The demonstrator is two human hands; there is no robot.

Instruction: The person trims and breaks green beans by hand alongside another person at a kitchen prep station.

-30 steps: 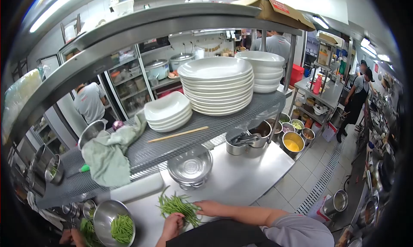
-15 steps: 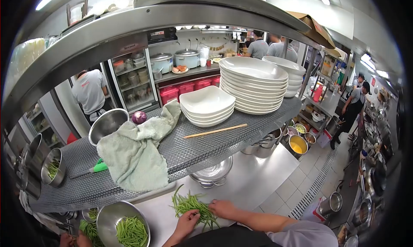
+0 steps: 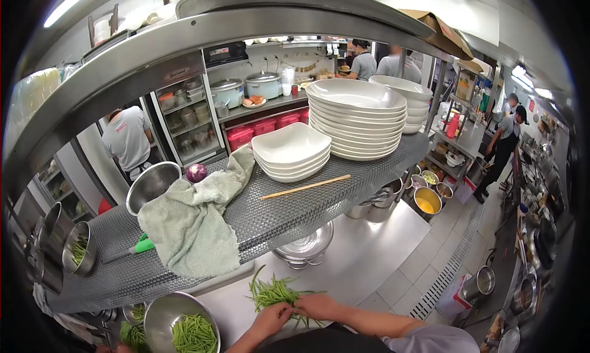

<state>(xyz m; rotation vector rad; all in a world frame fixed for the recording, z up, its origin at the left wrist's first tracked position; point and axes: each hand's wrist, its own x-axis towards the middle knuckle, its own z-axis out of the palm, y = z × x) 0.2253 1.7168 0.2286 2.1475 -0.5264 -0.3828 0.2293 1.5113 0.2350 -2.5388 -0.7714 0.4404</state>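
A loose pile of long green beans [image 3: 269, 291] lies on the steel worktop [image 3: 369, 248] in front of me. At its near side my left hand [image 3: 274, 320] is closed, its thumb and fingers pinched on a green bean. My right hand [image 3: 317, 307] meets it from the right, fingertips also pinched on a green bean, the two hands almost touching. Fingers partly hide the beans between them. Left of my hands stands a steel bowl [image 3: 161, 313] with cut green beans [image 3: 194, 334] in it.
A mesh shelf [image 3: 270, 214] above the worktop carries stacked white plates [image 3: 356, 119], square bowls [image 3: 291, 145], a chopstick [image 3: 306, 187], a cloth [image 3: 193, 230], a red onion [image 3: 196, 173] and a green-handled knife [image 3: 142, 245]. A steel pot [image 3: 304, 245] stands beneath. Another person's hand [image 3: 117, 349] shows bottom left.
My hands have come together at the near side of the bean pile; before, they were a little apart. The view has shifted slightly. The other person's hands at bottom left show less.
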